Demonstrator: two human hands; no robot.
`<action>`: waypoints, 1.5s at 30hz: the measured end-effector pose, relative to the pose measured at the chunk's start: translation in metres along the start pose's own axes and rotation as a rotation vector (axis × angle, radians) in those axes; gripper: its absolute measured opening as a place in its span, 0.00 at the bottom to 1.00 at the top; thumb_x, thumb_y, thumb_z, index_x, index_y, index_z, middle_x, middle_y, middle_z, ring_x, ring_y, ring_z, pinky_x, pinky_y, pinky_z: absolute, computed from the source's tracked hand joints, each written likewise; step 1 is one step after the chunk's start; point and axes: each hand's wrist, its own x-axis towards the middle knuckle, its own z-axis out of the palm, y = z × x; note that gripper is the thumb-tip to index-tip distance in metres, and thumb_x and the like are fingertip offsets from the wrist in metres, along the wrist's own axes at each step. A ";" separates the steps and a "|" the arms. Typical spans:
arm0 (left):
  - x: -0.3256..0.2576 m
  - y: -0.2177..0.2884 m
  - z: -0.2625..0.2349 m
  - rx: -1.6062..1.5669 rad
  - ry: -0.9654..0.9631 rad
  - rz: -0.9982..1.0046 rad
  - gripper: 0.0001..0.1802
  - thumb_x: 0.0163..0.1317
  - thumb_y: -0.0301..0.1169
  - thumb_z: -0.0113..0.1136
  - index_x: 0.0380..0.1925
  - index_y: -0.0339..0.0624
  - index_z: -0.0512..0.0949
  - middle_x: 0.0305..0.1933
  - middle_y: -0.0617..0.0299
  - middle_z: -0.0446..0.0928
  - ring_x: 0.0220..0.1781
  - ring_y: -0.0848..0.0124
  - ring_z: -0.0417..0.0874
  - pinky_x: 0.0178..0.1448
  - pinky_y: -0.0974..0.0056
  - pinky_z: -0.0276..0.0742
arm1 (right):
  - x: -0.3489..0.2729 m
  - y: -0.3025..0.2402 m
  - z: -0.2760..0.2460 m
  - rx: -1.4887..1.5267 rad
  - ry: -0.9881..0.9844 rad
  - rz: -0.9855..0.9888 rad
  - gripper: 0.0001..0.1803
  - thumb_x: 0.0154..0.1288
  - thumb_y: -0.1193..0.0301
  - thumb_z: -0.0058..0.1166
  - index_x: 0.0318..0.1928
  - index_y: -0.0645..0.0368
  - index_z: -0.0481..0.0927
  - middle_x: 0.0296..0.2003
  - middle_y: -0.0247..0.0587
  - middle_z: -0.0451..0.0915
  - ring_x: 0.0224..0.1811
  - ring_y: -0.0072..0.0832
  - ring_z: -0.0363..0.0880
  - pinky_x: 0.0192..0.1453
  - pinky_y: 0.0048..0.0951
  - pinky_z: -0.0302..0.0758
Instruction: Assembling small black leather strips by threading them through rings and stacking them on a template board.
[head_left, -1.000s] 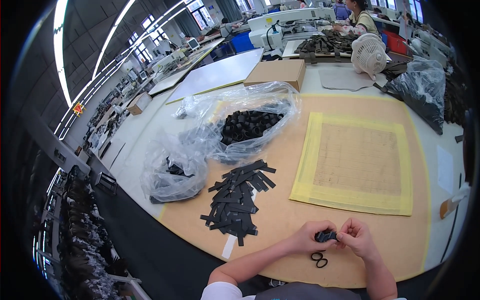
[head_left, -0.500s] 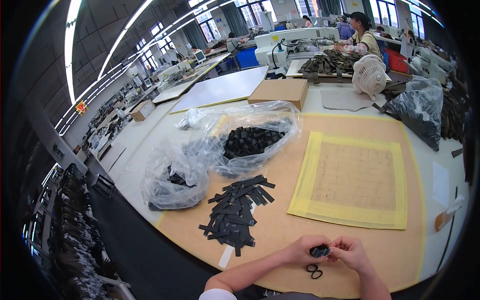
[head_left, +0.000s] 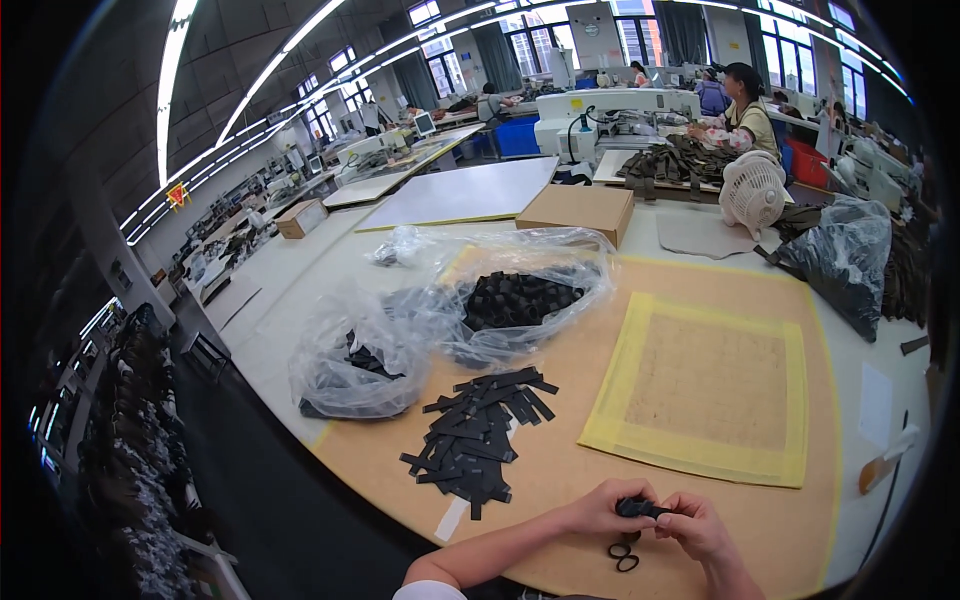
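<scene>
My left hand [head_left: 603, 508] is closed around a small bunch of black strap pieces [head_left: 632, 508]. Thumb and fingertips of my right hand [head_left: 697, 527] pinch the right end of the bunch, so the two hands nearly meet. Just below them on the board lie a few small black loops [head_left: 626, 563], partly under the hands. To the left is a loose pile of flat black straps [head_left: 470, 437], spread over a pale strip [head_left: 453, 519]. Farther off, an open clear plastic bag [head_left: 600, 283] holds many black loops [head_left: 522, 301].
Another clear bag [head_left: 325, 375] with black pieces stands at left. A yellow-edged panel [head_left: 620, 400] lies right of the pile. Behind are a cardboard box [head_left: 575, 210], a white fan [head_left: 752, 195] and a filled bag [head_left: 840, 260]. A bottle [head_left: 885, 465] lies far right. A co-worker [head_left: 745, 110] sits beyond.
The view has tilted, so the scene sits slightly lower. The bunch has turned in my hands, its end now pointing at my right fingers. Another loop shows beneath the hands.
</scene>
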 end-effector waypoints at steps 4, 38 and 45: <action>-0.001 0.002 -0.001 -0.052 -0.018 -0.032 0.14 0.58 0.32 0.69 0.38 0.39 0.76 0.31 0.65 0.78 0.33 0.78 0.76 0.36 0.71 0.72 | 0.000 0.003 0.006 0.069 0.031 0.000 0.05 0.61 0.75 0.60 0.34 0.61 0.77 0.27 0.33 0.78 0.27 0.18 0.75 0.33 0.18 0.71; -0.004 -0.018 0.010 -0.204 -0.027 -0.203 0.14 0.57 0.31 0.70 0.38 0.42 0.77 0.32 0.70 0.76 0.33 0.81 0.74 0.37 0.73 0.70 | 0.003 0.019 0.006 0.217 -0.009 -0.040 0.06 0.64 0.72 0.59 0.31 0.56 0.75 0.29 0.29 0.75 0.25 0.15 0.67 0.30 0.17 0.63; 0.001 -0.010 0.015 -0.269 -0.128 -0.310 0.12 0.58 0.32 0.69 0.39 0.42 0.78 0.30 0.72 0.76 0.30 0.83 0.73 0.34 0.75 0.69 | -0.002 0.022 0.010 0.207 0.074 -0.090 0.13 0.66 0.71 0.58 0.23 0.53 0.73 0.23 0.25 0.72 0.23 0.12 0.64 0.26 0.16 0.56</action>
